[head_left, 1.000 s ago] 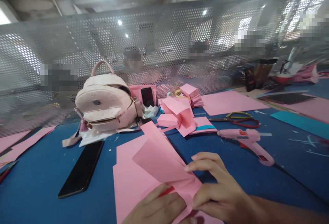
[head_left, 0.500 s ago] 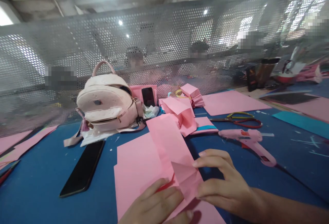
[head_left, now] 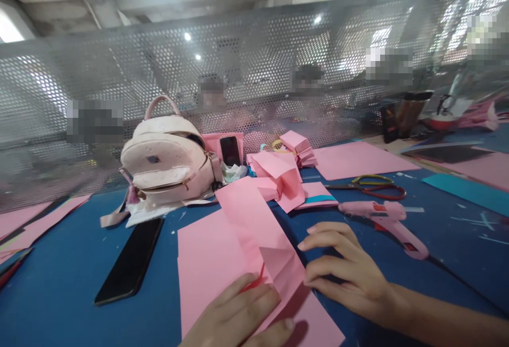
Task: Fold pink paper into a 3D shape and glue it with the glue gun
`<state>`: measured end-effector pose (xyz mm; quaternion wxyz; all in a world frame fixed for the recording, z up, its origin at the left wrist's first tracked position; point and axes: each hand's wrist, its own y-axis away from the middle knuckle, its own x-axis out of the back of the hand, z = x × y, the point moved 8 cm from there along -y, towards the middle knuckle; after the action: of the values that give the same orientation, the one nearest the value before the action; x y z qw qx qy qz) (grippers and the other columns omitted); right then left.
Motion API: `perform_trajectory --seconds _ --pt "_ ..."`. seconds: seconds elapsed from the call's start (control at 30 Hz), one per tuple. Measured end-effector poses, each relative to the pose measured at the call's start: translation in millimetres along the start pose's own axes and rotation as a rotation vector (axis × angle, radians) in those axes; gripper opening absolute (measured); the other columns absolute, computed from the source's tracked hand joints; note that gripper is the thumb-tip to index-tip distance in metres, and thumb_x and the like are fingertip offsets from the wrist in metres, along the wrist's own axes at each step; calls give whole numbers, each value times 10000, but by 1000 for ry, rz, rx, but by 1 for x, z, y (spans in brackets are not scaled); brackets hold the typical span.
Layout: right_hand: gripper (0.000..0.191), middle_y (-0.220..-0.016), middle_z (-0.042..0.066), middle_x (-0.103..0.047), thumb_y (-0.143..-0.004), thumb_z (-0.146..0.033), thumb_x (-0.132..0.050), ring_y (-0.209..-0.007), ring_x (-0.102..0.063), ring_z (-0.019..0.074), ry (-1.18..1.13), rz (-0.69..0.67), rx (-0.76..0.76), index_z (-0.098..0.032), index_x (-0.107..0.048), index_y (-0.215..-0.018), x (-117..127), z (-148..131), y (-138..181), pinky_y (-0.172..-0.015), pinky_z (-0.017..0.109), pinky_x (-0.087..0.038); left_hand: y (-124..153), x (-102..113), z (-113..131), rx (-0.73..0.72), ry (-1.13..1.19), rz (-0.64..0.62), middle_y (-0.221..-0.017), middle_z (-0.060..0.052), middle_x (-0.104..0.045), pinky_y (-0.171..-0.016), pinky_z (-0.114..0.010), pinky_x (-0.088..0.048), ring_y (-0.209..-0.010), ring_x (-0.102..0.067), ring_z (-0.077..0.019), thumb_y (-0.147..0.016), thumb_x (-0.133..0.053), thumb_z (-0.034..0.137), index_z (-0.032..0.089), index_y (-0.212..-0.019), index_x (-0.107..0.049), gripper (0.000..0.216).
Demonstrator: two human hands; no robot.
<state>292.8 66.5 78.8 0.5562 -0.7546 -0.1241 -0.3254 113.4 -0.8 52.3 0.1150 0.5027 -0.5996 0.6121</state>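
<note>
A folded strip of pink paper (head_left: pixel 258 211) slants across flat pink sheets (head_left: pixel 207 251), with a creased flap raised near its lower end. My left hand (head_left: pixel 242 310) rests over that lower end, holding the fold between its fingers and thumb. A small, deeper red patch (head_left: pixel 255 282) shows by its fingertips; whether it is a separate piece or shaded paper, I cannot tell. Just right of the strip, my right hand (head_left: pixel 345 267) has its fingers apart, with fingertips close to the paper's edge and nothing visible between them.
A pink glue gun (head_left: pixel 392 222) lies to the right, its cord trailing, below scissors (head_left: pixel 369 185). Crumpled pink paper pieces (head_left: pixel 284 177) sit ahead. At left are a black phone (head_left: pixel 129 262) and a pale backpack (head_left: pixel 167 156). Behind stands a perforated metal screen (head_left: pixel 254 60), people beyond it.
My right fingers have let go of the flap's right edge and spread apart. The strip's far end has swung slightly left, while my left hand stays on the lower end.
</note>
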Motion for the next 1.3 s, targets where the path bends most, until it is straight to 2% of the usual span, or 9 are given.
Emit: perform_trajectory --seconds 0.27,0.43,0.57,0.73,0.93,1.03,1.13,1.23,1.3 --pt "97 -1058 51 -668 -917 -207 -654 -1115 -533 220 -13 -2 -7 -250 -714 -855 -3 2 1 -965 339 -470 -5 4 -2 14 3 43 -1149 5 -762 -1190 -336 -345 -1171 -673 -119 -1070 -435 249 227 -1180 -707 294" --pt "119 -1061 63 -665 -951 -215 -631 -1128 -531 213 -34 -12 32 -228 -705 -858 -4 -6 -1 -986 336 -469 -15 7 1 44 27 135 -990 33 -788 -1181 -277 -334 -991 -733 -66 -1066 -447 229 251 -1060 -738 292" --pt "145 -995 62 -668 -961 -234 -625 -1071 -565 208 -36 1 14 -222 -709 -843 -4 -5 -4 -927 332 -505 -8 1 5 79 22 232 -956 47 -780 -1164 -305 -383 -925 -739 -72 -1006 -590 271 269 -1100 -723 163" --pt "188 -974 58 -666 -988 -285 -603 -1044 -581 203 -42 -18 14 -245 -735 -860 -5 -3 -5 -895 336 -516 3 -13 7 46 2 175 -1024 34 -773 -1163 -336 -400 -1000 -728 -94 -983 -629 269 258 -1169 -694 197" --pt "228 -984 66 -658 -1014 -307 -554 -1058 -565 210 -126 -15 -37 -229 -708 -865 -8 3 -2 -915 346 -492 -7 2 2 56 -3 186 -1014 23 -774 -1182 -334 -357 -1012 -728 -90 -1026 -543 252 251 -1105 -719 193" --pt "222 -951 58 -665 -1006 -348 -567 -1023 -581 209 -150 10 -118 -230 -694 -867 -9 13 -1 -904 335 -492 -11 6 0 3 -26 102 -1096 15 -768 -1178 -338 -365 -1073 -714 -109 -1011 -573 246 243 -1142 -714 192" --pt "358 -931 57 -662 -1033 -399 -497 -978 -596 205 -211 30 -222 -222 -654 -764 -9 22 1 -869 325 -496 -11 5 0 -67 -68 33 -1151 -2 -755 -1179 -366 -376 -1151 -684 -139 -991 -602 227 228 -1164 -708 203" --pt "524 -911 58 -653 -1064 -455 -377 -929 -605 190 -290 37 -298 -201 -574 -650 -9 28 2 -820 299 -495 -8 6 4 -96 -144 43 -1157 23 -748 -1198 -394 -346 -1153 -676 -137 -985 -617 266 253 -1153 -716 195" --pt "539 -877 52 -646 -1060 -493 -362 -864 -619 179 -322 47 -350 -200 -563 -655 -9 32 3 -775 283 -508 -7 3 11 -151 -219 1 -1222 34 -721 -1192 -400 -358 -1164 -663 -138 -976 -633 330 277 -1160 -714 208"
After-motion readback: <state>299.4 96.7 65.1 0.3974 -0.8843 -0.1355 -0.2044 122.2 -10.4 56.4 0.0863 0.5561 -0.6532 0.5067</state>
